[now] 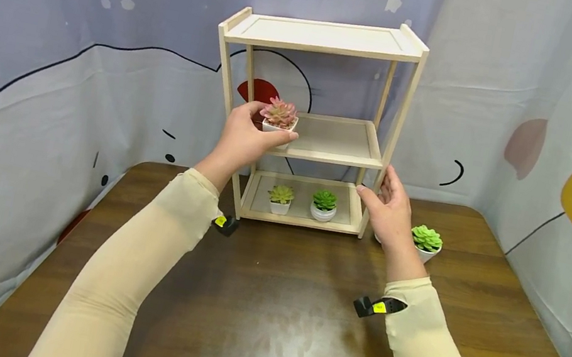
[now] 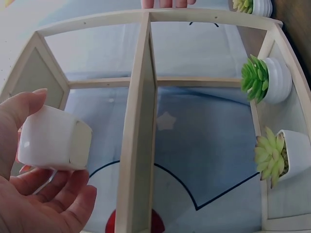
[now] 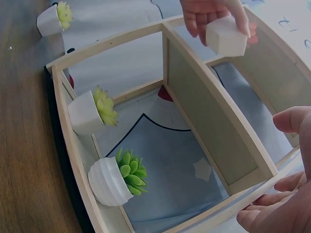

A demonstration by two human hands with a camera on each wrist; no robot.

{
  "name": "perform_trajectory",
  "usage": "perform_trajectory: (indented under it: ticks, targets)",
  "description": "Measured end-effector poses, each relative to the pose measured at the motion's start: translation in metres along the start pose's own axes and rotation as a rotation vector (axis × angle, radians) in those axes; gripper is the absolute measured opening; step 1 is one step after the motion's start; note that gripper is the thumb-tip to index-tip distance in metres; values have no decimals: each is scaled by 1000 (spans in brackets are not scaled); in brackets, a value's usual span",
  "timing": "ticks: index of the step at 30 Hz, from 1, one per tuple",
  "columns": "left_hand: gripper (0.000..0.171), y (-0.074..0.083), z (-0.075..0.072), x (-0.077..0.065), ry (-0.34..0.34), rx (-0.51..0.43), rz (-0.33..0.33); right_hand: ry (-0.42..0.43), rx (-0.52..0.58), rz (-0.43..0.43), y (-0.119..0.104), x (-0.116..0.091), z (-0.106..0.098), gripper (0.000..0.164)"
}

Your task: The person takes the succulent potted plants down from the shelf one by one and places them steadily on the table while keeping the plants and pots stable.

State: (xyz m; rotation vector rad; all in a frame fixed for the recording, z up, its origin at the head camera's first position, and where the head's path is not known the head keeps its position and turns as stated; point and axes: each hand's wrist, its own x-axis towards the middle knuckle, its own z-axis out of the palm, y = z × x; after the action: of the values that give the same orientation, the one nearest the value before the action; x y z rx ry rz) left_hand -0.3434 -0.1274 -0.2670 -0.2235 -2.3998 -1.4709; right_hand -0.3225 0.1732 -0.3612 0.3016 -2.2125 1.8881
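Observation:
My left hand [image 1: 249, 140] pinches a pink succulent [image 1: 279, 113] in a white square pot between thumb and fingers. It holds the pot at the front left of the wooden shelf's [image 1: 304, 155] middle tier; in the left wrist view the pot [image 2: 53, 138] is tilted, its base clear of the tier. At the right front post, my right hand [image 1: 390, 206] has its thumb inside and its loosely extended fingers on the outer side; firm contact is unclear. A yellow-green succulent [image 1: 280, 199] and a green succulent [image 1: 324, 205], both in white pots, stand on the bottom tier.
Right of the shelf, a bright green potted succulent [image 1: 426, 238] stands on the brown table [image 1: 264, 302], partly behind my right wrist. Another yellow-green potted succulent [image 3: 54, 19] appears beyond the shelf in the right wrist view. A printed curtain [image 1: 138, 6] hangs behind the shelf.

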Motion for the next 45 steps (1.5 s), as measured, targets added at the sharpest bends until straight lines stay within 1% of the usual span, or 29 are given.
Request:
perform_trajectory:
  ticks: [8,10,13,19,22,25,29,31,38,45]
  targets:
    - [61,1,-10,-15,-2,21,34,1,-7,-4,-1,-1,-4,86]
    - [60,0,-12,-20,0,21,47,1,-5,-5,0,0,-4,86]
    - [59,-4,-17,-26,1,22,49,5,3,-11,1,0,-3,85]
    - [61,-15,-32,-37,0,19,36,10,9,-17,1,1,-1,84]
    - [65,-22,-40,-44,1,27,22,13,7,-20,2,1,-1,84]
    - [69,-28,-49,-50,5,39,-8,13,7,-26,2,1,0,84]
    - [73,-36,-58,-57,16,22,-48,15,7,-30,0,-1,-1,84]
    - [73,-40,-62,-59,26,20,-57,16,9,-33,-1,-1,-1,84]
    - [72,-58,-83,-68,59,113,-61,18,13,-36,-1,-2,-1,84]
    - [69,-80,-102,-78,95,159,-66,17,21,-41,1,-1,0,84]
